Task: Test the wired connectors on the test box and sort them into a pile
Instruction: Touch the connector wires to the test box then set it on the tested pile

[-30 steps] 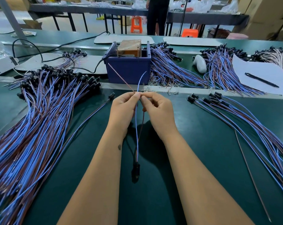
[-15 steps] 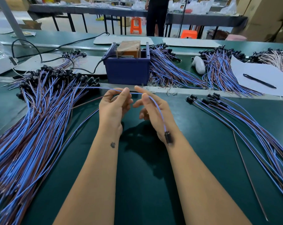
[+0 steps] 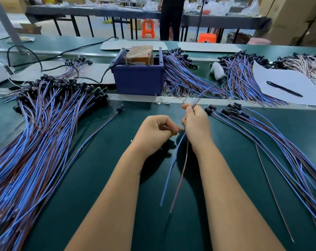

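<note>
Near the lower centre of the frame, the free ends of a blue and brown wire pair point(image 3: 175, 171) hang above the green counter point(image 3: 103, 178). The right hand point(image 3: 196, 126) pinches this pair between thumb and fingers at centre frame; the wires continue upward past the fingertips, blurred. The connector end cannot be made out. The left hand point(image 3: 156, 132), just beside the right, has its fingers loosely curled and holds nothing visible. A large pile of wired connectors point(image 3: 35, 142) fills the left of the frame. A smaller pile point(image 3: 273, 138) fans along the right edge. One single wired connector point(image 3: 99, 131) lies between the large pile and the left hand. Farther back, at upper centre, stands the blue test box point(image 3: 138, 77), with more bundles point(image 3: 189, 78) to its right.
</note>
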The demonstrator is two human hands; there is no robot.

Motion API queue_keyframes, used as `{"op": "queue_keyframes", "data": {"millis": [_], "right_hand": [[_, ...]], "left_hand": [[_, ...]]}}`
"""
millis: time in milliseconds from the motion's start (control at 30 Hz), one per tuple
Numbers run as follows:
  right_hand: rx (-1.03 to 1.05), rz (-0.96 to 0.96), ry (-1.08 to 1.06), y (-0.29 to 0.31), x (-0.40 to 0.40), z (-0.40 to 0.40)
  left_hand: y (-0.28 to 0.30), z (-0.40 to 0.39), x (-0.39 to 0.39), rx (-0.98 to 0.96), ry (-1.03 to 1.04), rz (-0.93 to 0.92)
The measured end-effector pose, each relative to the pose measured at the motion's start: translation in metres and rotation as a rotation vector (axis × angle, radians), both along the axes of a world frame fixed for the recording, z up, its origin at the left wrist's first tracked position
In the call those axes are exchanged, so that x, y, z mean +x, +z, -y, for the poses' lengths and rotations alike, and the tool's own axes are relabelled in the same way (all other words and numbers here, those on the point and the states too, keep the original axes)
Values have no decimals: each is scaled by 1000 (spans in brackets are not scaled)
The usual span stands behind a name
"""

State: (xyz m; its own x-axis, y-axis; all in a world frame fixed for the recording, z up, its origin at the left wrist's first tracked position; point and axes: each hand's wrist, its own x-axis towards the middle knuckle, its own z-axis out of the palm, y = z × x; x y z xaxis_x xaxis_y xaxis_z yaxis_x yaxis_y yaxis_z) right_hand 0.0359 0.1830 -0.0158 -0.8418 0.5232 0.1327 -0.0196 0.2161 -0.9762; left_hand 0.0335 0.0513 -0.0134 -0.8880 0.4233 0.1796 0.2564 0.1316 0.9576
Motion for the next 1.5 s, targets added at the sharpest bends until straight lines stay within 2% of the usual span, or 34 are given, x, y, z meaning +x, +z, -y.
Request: {"op": "queue_keyframes", "data": {"millis": [100, 233, 400, 700, 833, 933, 1033, 1133, 1200, 1300, 1400, 1500], "right_hand": [[289, 78, 27, -1, 4, -3], [483, 161, 32, -1, 10, -2], [747, 333, -79, -1, 20, -25], [905, 555, -280, 9, 57, -104], [989, 705, -350, 19, 59, -111], [1078, 666, -383, 25, 52, -92], [1026, 540, -303, 26, 38, -56], [793, 422, -106, 21, 21, -8], [684, 346, 28, 14, 13, 24], [764, 268, 140, 4, 10, 49], [795, 245, 166, -1, 7, 45], [656, 221, 183, -2, 7, 39]], "left_hand": [[0, -2, 2, -76, 17, -39], [-1, -2, 4, -156, 4, -80], [-1, 2, 4, -56, 81, 0], [-4, 0, 5, -133, 84, -29], [-4, -1, 7, -152, 85, -45], [-3, -2, 7, -160, 88, -40], [-3, -3, 8, -153, 93, -39], [1, -4, 8, -109, 130, -55], [1, -1, 5, -101, 245, -46], [2, 5, 1, -82, 494, -47], [-2, 15, -6, -448, 743, -218], [0, 28, -14, -699, 781, -116]]}}
